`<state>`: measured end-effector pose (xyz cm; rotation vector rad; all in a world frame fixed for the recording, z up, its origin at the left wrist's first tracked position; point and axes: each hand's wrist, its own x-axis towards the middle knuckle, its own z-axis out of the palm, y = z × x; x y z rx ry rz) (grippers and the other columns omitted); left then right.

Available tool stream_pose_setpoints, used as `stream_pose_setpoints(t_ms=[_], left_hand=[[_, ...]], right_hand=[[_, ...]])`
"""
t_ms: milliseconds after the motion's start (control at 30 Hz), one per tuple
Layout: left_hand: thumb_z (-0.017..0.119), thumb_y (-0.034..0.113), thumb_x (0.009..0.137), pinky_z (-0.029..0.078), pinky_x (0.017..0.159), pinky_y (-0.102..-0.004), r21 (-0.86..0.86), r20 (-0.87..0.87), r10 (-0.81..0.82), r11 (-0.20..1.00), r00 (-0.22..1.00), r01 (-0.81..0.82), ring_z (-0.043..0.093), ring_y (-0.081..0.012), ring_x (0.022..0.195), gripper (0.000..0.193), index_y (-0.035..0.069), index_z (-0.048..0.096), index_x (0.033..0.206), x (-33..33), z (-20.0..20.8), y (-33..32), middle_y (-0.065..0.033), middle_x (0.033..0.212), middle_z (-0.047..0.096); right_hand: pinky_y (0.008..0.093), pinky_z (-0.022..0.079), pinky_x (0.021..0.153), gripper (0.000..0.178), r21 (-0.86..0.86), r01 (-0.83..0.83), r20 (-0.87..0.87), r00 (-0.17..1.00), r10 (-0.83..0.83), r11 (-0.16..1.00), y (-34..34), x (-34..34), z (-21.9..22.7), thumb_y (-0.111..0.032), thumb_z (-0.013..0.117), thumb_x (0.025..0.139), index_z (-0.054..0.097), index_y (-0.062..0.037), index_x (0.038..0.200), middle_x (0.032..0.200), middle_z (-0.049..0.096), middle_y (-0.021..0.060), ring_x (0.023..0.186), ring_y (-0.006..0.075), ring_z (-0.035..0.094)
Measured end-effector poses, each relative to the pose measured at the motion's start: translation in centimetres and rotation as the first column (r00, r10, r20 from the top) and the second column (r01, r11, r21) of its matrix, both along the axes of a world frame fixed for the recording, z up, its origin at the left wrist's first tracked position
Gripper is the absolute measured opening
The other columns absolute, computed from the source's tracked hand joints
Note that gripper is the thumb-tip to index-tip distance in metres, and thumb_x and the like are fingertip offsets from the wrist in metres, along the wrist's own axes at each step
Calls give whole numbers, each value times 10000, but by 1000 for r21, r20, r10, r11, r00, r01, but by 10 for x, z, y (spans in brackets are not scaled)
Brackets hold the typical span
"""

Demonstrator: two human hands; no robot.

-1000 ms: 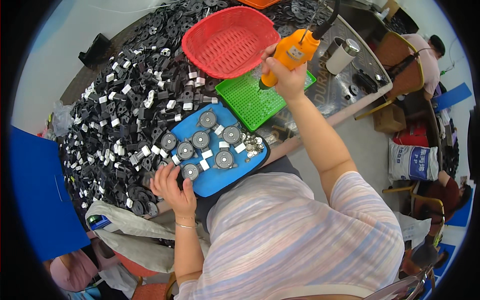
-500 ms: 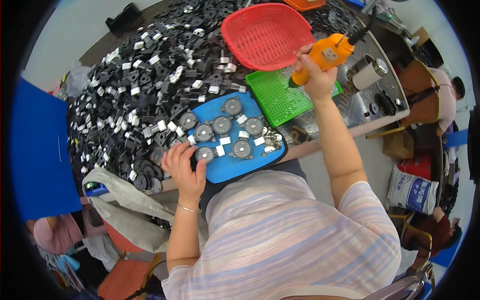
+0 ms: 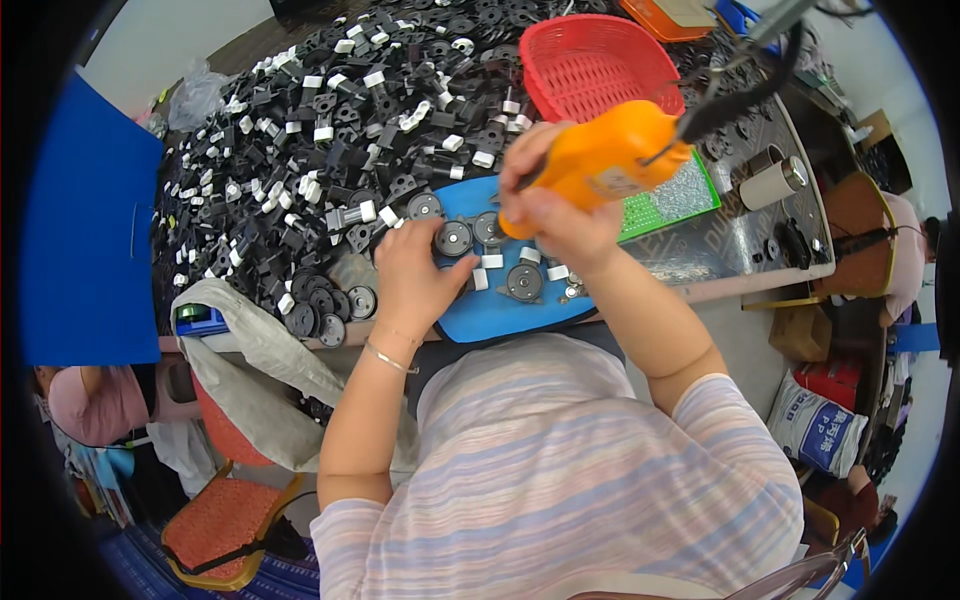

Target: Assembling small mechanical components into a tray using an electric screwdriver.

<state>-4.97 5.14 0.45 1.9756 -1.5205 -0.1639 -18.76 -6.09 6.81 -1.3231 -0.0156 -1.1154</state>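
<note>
My right hand (image 3: 565, 205) is wrapped round an orange electric screwdriver (image 3: 610, 150), tilted so its tip meets a grey caster wheel (image 3: 487, 229) on the blue mat (image 3: 520, 318). Beside it, my left hand (image 3: 415, 275) rests over the mat's left side, thumb apart from the fingers. Its thumb and fingertips are around another grey wheel (image 3: 454, 238), and the palm hides part of what lies below. More grey wheels with white tabs lie about, such as one nearer me (image 3: 524, 282). Small silver metal pieces (image 3: 572, 291) sit at the mat's right, partly behind my right wrist.
A large heap of black and white plastic parts (image 3: 330, 150) covers the table's left and back. Behind the screwdriver stand a red basket (image 3: 590, 50) and a green tray (image 3: 715, 190) of small shiny pieces. A metal flask (image 3: 775, 185) is at the right; a cable hangs above.
My right hand has brought the screwdriver left and nearer, from over the green tray to a wheel on the mat. My left hand has moved further over the wheels. The whole view has shifted.
</note>
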Motion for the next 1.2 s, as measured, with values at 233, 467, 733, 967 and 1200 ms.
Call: stream_pose_setpoints(t_ms=[233, 467, 733, 967, 1200], left_hand=[[785, 177, 606, 450, 807, -386, 155, -98, 10, 988, 995, 6, 563, -319, 903, 437, 5, 625, 973, 3, 6, -10, -137, 943, 601], [787, 171, 608, 480, 728, -377, 198, -154, 14, 980, 988, 17, 586, -313, 815, 397, 22, 634, 943, 5, 6, -13, -128, 909, 604], [791, 149, 597, 481, 694, -376, 51, -137, -67, 996, 988, 75, 603, -308, 798, 379, 18, 621, 909, 12, -10, -20, -133, 863, 621], [804, 154, 579, 487, 703, -364, 135, -159, -39, 989, 987, 60, 607, -317, 800, 416, -9, 640, 925, 8, 4, -15, -159, 887, 625], [790, 168, 610, 476, 694, -360, 203, -210, -26, 977, 977, 70, 584, -298, 784, 422, -10, 581, 931, -6, 10, -12, -152, 876, 600]], right_hand=[[226, 457, 560, 187, 82, -40, -59, 997, 45, 996, 9, 28, -1, -7, 609, 769, 502, 5, 921, 864, 533, 118, 619, 124, 553], [228, 465, 584, 238, 113, -86, -171, 980, 104, 990, 13, 32, 0, 24, 621, 753, 513, -12, 962, 840, 554, 67, 654, 99, 554], [272, 451, 698, 333, -97, -235, -222, 952, 209, 967, 1, 37, -3, -32, 697, 711, 516, -36, 990, 885, 561, 59, 806, 140, 544], [285, 462, 612, 259, -57, -151, 22, 988, 152, 987, -28, -11, 37, -142, 634, 765, 504, -15, 950, 851, 524, 107, 685, 165, 537], [279, 448, 580, 180, -1, 520, -31, 854, -520, 854, -75, -98, -1, 3, 577, 775, 522, 7, 947, 819, 556, 116, 623, 166, 548]])
